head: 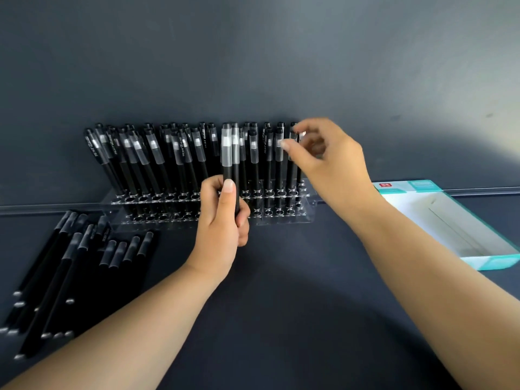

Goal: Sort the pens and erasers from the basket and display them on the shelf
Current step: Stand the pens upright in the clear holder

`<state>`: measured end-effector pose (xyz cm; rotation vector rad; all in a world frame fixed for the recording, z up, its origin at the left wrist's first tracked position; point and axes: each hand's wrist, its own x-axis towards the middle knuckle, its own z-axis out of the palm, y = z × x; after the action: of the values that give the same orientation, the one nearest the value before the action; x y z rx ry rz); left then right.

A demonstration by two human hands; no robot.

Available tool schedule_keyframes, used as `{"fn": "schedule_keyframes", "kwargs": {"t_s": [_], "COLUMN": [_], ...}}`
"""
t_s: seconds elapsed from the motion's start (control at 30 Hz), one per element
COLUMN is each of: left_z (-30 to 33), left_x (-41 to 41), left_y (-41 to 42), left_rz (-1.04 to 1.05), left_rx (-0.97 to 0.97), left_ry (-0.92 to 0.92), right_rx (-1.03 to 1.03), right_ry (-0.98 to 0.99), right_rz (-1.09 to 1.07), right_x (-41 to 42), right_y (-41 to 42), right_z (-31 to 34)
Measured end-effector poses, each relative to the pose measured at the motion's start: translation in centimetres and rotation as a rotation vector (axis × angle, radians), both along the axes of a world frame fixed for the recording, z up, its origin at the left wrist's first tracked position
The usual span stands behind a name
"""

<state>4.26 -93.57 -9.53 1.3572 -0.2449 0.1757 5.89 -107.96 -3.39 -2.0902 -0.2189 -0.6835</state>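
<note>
Left hand (225, 212) is gripping spare pens (230, 153) upright at centre, ready to feed; right fingers (285, 144) are pinching a pen (294, 161) into the rack (211, 201), seemingly seating it.

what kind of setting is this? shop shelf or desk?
Likely a stationery display shelf, shop-style or a mock-up. A clear acrylic rack holds rows of upright black pens, more loose pens lie beside it, and an opened retail carton sits to the right.
</note>
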Motion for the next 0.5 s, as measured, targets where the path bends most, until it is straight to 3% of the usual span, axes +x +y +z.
{"fn": "schedule_keyframes", "kwargs": {"t_s": [0.23,0.37,0.5], "left_z": [0.0,-0.5,-0.6], "left_x": [-0.6,-0.2,0.5], "left_y": [-0.1,-0.3,-0.2], "left_rz": [-0.085,-0.069,0.141], "left_rx": [0.047,0.101,0.183], "left_ry": [-0.079,-0.119,-0.134], "right_rx": [0.181,0.247,0.315], "right_ry": [0.303,0.356,0.287], "right_rz": [0.361,0.408,0.336], "right_x": [-1.4,-1.3,-0.6], "right_y": [2.3,2.2,1.0], "right_z": [-0.4,-0.5,0.8]}}
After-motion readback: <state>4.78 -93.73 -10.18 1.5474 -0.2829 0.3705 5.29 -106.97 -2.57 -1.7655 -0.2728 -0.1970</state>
